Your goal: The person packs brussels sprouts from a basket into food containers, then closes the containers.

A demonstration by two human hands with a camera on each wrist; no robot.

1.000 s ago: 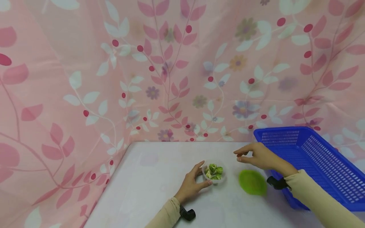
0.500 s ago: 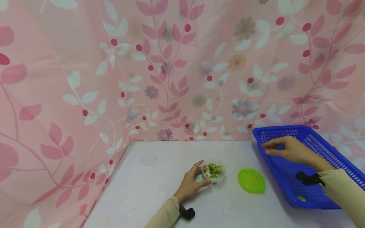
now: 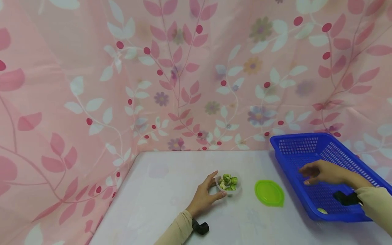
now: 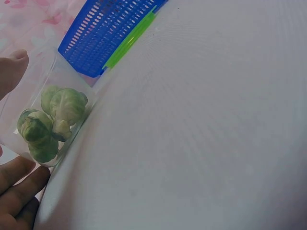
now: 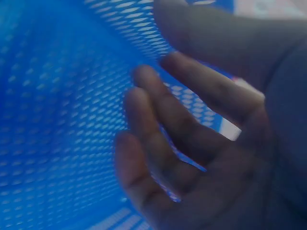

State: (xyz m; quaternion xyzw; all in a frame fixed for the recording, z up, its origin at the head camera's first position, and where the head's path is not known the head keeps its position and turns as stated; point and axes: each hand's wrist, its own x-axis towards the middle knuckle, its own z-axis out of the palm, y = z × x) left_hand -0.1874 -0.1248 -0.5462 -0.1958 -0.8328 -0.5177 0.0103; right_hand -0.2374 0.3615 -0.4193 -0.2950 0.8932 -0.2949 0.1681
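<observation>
In the head view, my left hand (image 3: 202, 197) holds a small clear plastic tub (image 4: 41, 79) standing on the table, thumb and fingers round its sides. Several green Brussels sprouts (image 4: 67, 105) lie at the bottom of the tub, plain to see in the left wrist view. Over the blue plastic basket (image 3: 288, 174) is my right hand (image 3: 333, 173), its fingers loosely bent with nothing between them. The right wrist view shows those fingers (image 5: 139, 115) spread against the basket's perforated wall. One pale green sprout (image 3: 322, 211) lies in the basket's near corner.
A bright green lid (image 3: 269, 193) with a small tab lies flat between tub and basket on the white table (image 3: 171, 190). Behind the table hangs a pink floral curtain (image 3: 196, 85).
My right hand has moved right, from above the table near the lid to over the basket, and its fingers have loosened. The left hand stays at the tub.
</observation>
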